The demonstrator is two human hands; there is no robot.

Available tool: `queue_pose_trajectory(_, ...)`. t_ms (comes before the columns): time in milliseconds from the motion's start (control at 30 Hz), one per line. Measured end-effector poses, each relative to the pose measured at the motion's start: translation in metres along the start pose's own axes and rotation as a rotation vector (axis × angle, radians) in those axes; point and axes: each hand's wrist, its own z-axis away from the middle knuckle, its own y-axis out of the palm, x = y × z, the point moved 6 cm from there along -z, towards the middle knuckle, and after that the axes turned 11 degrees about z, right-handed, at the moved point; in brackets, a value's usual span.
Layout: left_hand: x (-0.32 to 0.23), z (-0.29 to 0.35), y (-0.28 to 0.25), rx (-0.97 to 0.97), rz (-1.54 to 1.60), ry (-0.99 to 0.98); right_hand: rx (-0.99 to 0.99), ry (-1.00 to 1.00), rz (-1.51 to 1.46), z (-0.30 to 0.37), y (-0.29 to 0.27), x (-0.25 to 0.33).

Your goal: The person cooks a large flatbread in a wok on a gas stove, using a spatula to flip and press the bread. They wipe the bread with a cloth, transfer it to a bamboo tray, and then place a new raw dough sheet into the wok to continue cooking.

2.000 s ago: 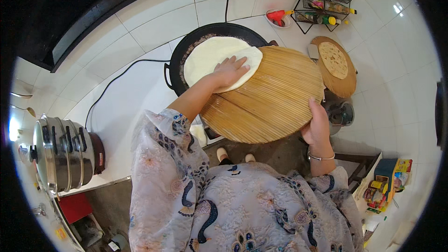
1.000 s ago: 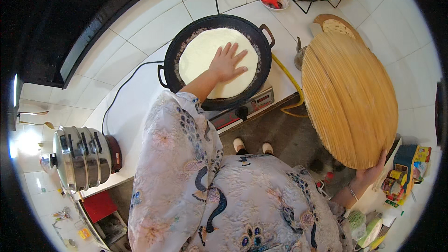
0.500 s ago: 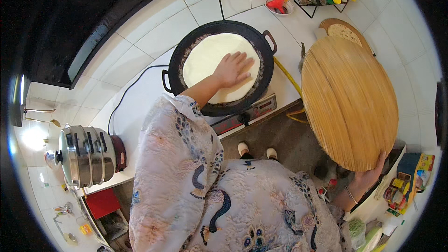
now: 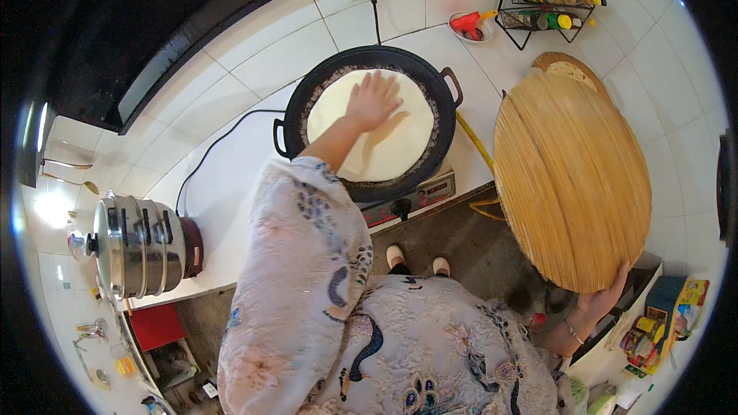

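Observation:
A pale round sheet of dough (image 4: 411, 127) lies flat in a wide black two-handled pan (image 4: 442, 146). Palm down, my left hand (image 4: 373, 100) rests on the upper part of the dough with its fingers stretched out. My right hand (image 4: 603, 300) grips the near edge of a large round wooden board (image 4: 573, 184), which is held up and tilted to the right of the pan. Most of that hand's fingers are hidden behind the board. The pan sits on a cooker with a front control panel and a knob (image 4: 400, 207).
A stacked steamer pot (image 4: 142, 246) stands at the left end of the white counter. Behind the board are a second wooden board (image 4: 596, 77) and a bottle rack (image 4: 546, 0). A bowl with a red funnel (image 4: 469, 25) is near the wall. A yellow hose (image 4: 475, 142) runs beside the pan.
My left hand has shifted toward the far side of the dough. The wooden board, still in my right hand, has moved little. The whole view has shifted slightly.

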Motion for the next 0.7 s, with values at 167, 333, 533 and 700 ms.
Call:
queue_pose_trajectory(167,0.047,0.057,-0.019,0.165,0.108,-0.157,0.099,0.108,-0.081,-0.018,-0.003,-0.013)
queue_pose_trajectory(333,0.032,0.123,-0.003,0.161,-0.116,-0.159,0.123,0.122,0.026,-0.032,0.002,-0.020)
queue_pose_trajectory(533,0.013,0.145,-0.032,0.181,0.143,-0.194,0.254,0.151,0.008,-0.054,-0.005,-0.022)
queue_pose_trajectory(700,-0.081,0.212,-0.046,-0.069,0.778,-0.187,0.400,0.220,0.012,-0.053,-0.007,-0.037)
